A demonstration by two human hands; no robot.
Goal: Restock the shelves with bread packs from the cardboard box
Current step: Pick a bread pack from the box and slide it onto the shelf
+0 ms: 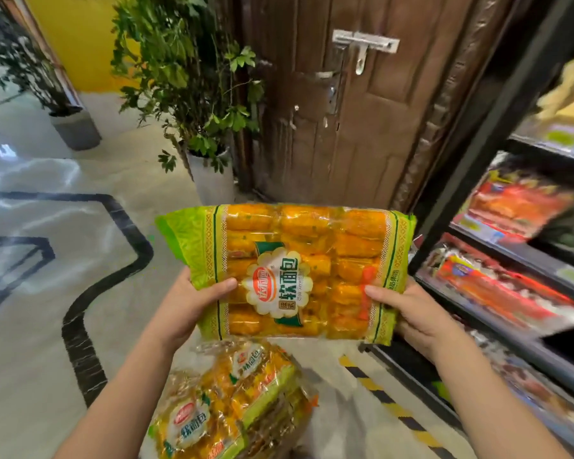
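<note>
1. Bread pack point(295, 273), green at both ends and clear in the middle with yellow rolls inside, is at the centre of our view. It is held up in the air with its printed face toward us.
2. Our left hand point(186, 306) grips the pack at its 8 o'clock corner. The thumb lies flat on the front, and the other fingers go behind the pack, where we cannot see them.
3. Our right hand point(411, 313) grips the pack at its 4 o'clock corner in the same way, thumb on the front and the other fingers hidden behind.
4. At 6 o'clock, below the held pack, more bread packs point(232, 402) of the same kind lie in a pile. We cannot tell what they lie in.
5. From 2 to 5 o'clock stand the shelves point(474, 167) with a dark frame. Red packs point(517, 207) lie on the boards, too blurred to read.
6. At 12 o'clock is a brown wooden door point(362, 134) with a metal latch point(365, 44).
7. At 11 o'clock a potted plant point(186, 71) stands just beside the door, and a second plant point(24, 61) is at 10 o'clock.
8. Yellow-and-black tape point(388, 405) runs on the floor at 5 o'clock, along the foot of the shelves.
</note>
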